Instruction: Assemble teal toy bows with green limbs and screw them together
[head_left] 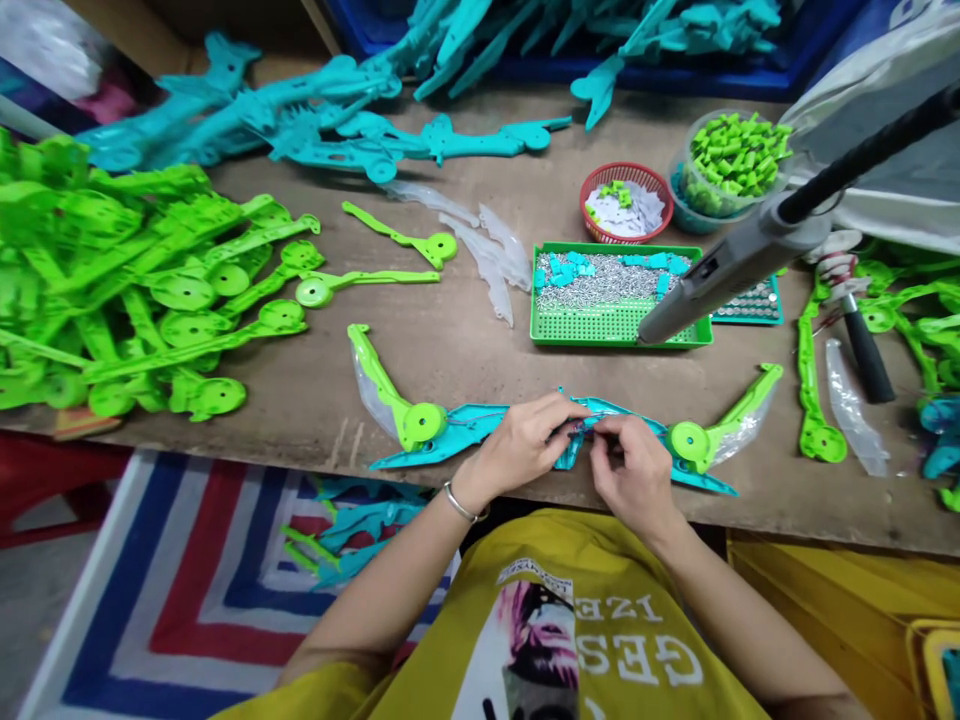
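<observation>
A teal plastic bow-shaped piece (469, 440) lies across the table's front edge, with a round-ended green arm (422, 425) on its left side and another green arm (690, 443) on its right. Clear plastic pieces sit along both arms. At the teal middle, my left hand (525, 440) is closed, its fingertips pinched together. Close beside it, my right hand (634, 468) also pinches at the centre. A thin dark line, like a cord or wire, runs along the teal piece toward my fingers. Whatever the fingertips hold is too small and partly hidden.
A green tray (622, 335) of small metal parts stands ahead, near a red basket (626, 235) and a tub of green bits (739, 160). A grey powered driver (712, 265) hangs over the tray. Green parts (150, 290) pile left; teal parts (330, 110) lie behind.
</observation>
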